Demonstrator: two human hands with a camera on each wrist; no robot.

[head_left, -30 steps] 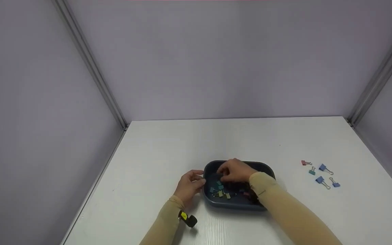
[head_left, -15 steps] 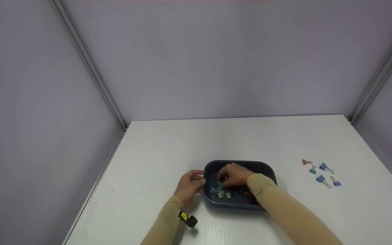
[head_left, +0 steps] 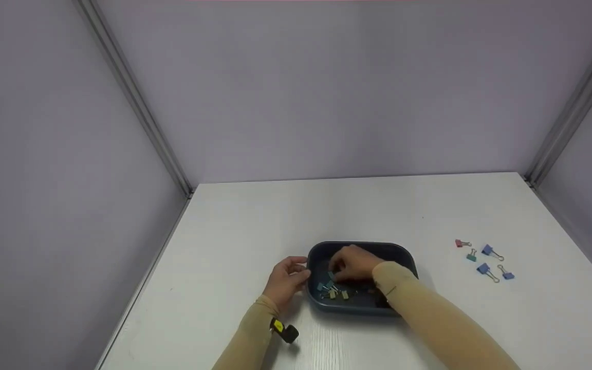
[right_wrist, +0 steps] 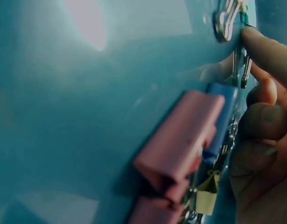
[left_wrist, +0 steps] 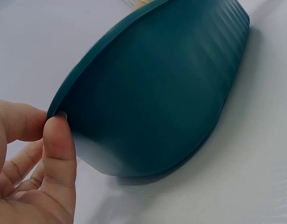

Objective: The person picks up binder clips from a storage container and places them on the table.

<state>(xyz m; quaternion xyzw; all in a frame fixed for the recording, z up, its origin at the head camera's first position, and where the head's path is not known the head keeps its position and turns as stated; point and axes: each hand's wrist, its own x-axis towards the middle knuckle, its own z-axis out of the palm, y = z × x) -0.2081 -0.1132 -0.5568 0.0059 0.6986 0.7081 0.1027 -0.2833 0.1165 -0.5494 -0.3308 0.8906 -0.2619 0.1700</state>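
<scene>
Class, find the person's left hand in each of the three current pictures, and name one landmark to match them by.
Head view: the left hand is just below and left of centre, at the tray's left end.
Left wrist view: the hand is at the lower left, pinching the tray's rim.
Right wrist view: it is not in this picture.
Shared landmark: the tray, whose inside fills much of the right wrist view.

The right sleeve hides the tray's near right corner. The right wrist view cuts off one pink clip.
</scene>
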